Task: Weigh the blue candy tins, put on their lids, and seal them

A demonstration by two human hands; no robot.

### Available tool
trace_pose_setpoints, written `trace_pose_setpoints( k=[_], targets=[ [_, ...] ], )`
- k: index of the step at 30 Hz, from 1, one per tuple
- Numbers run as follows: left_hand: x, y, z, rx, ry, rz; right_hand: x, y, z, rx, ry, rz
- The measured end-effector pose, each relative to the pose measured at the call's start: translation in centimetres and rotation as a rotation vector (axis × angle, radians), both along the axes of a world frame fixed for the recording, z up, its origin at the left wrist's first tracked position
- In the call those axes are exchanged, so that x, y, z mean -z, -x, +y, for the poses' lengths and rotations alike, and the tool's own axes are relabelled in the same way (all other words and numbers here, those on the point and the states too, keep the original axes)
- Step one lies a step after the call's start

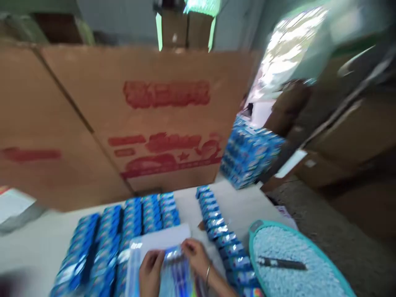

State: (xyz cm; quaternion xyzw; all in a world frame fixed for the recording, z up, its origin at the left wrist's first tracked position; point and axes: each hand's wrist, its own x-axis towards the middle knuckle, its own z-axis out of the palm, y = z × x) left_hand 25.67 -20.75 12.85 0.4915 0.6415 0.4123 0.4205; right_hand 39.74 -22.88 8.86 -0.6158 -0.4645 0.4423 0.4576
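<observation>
My left hand [150,272] and my right hand [198,258] are close together at the bottom middle. Each pinches an edge of a glossy blue and purple printed plastic film [177,270]. The film is blurred, and I cannot tell whether it is a bag or a sheet. Beneath it lies a white sheet-like piece [163,237] with a shiny surface. Small blue packets [105,243] stand in several tight rows left of my hands. A single curving line of the same packets [224,239] runs along the right of my right hand.
A turquoise-rimmed basin [252,247] of pale blue granules stands at the right, with a dark stick [283,263] on top. Large cardboard cartons [173,119] with red print wall off the table's [188,198] far edge. Stacked blue boxes [247,152] sit beyond the right corner.
</observation>
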Motion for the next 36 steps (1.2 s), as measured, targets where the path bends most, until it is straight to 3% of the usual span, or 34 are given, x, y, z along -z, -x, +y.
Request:
trace_pose_setpoints(
  k=[3, 6, 12, 16, 23, 32, 36],
  targets=[
    [3.5, 0.7, 0.5, 0.040, 0.035, -0.064, 2.9, 0.2, -0.7, 0.068, 0.007, -0.001],
    [5.8, 0.0, 2.7, 0.028, -0.007, -0.044, 4.0, -1.1, 0.7, 0.065, 0.007, -0.056],
    [8.2, -2.8, 8.5, 0.110, -0.148, 0.208, 5.6, -4.1, 6.4, 0.067, 0.052, -0.255],
    [9.6, -3.8, 10.4, 0.088, -0.124, 0.451, 7.3, -4.8, 8.9, 0.027, 0.118, -0.407],
    [10.6, -5.1, 11.0, 0.164, -0.011, 0.697, 9.2, -5.1, 10.0, 0.022, 0.166, -0.516],
    [10.2, -5.1, 11.5, 0.071, 0.091, 0.839, 13.5, -4.4, 10.0, 0.157, 0.202, -0.231],
    [10.0, -5.3, 11.9, 0.106, 0.146, 0.841, 13.9, -4.6, 10.3, 0.131, 0.195, -0.245]
  ],
)
